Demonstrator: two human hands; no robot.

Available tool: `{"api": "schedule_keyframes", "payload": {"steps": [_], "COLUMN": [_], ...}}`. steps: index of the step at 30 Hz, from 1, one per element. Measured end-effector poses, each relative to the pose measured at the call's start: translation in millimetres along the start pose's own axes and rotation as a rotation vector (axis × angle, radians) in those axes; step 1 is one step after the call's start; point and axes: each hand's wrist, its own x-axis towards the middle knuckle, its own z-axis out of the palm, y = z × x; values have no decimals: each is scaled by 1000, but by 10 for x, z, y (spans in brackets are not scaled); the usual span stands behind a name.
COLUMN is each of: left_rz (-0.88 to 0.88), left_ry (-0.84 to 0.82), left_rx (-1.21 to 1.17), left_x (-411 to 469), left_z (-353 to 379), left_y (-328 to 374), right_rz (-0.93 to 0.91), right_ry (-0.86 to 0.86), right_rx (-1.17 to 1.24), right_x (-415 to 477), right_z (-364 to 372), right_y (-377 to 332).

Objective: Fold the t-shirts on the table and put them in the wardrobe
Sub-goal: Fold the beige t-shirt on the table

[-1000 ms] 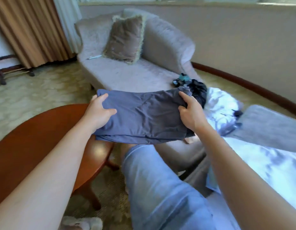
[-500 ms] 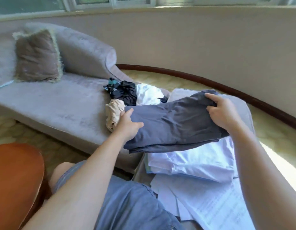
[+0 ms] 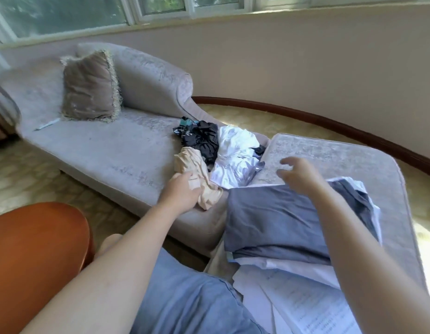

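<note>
A folded grey t-shirt (image 3: 274,220) lies on a stack of white folded garments (image 3: 288,266) on the grey ottoman (image 3: 354,160) at the right. My right hand (image 3: 298,174) hovers just above its far edge, fingers spread and holding nothing. My left hand (image 3: 182,191) rests on a crumpled beige garment (image 3: 194,165) on the chaise seat; whether its fingers grip the cloth is hidden. Beside that lie a crumpled black garment (image 3: 204,138) and a crumpled white one (image 3: 235,160).
A grey chaise longue (image 3: 93,150) with a brown cushion (image 3: 91,88) runs along the window wall. A round wooden table (image 3: 33,256) stands at the lower left. White paper sheets (image 3: 313,307) lie at the lower right. My knee in blue shorts (image 3: 185,297) is in the foreground.
The grey t-shirt was carried from above the table to the right and set down on the white stack. Both hands let it go; my left hand went to the beige garment.
</note>
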Motion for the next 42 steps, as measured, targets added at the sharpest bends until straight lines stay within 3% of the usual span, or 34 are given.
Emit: {"api": "schedule_keyframes", "payload": {"steps": [6, 11, 23, 29, 34, 39, 42], "left_rz": [-136, -216, -348, -381, -385, -374, -353], "left_ry": [95, 130, 63, 45, 64, 119, 185], "left_rx": [134, 215, 195, 151, 113, 50, -12], "left_x": [223, 470, 976, 1000, 909, 716, 569], "left_z": [-522, -705, -525, -461, -541, -783, -1012], "left_y": [-709, -1257, -2124, -2338, -2363, -2263, -2152], "right_rz": [-176, -224, 129, 108, -32, -206, -338], "right_ry": [-203, -320, -315, -251, -204, -128, -169], "right_rx": [-127, -310, -63, -112, -29, 159, 303], "right_x": [568, 1017, 2013, 1995, 1846, 1489, 1165], "right_z": [914, 1631, 2773, 2995, 2928, 2607, 2402], "right_y": [-891, -1147, -1299, -1332, -1460, -2039, -2574]}}
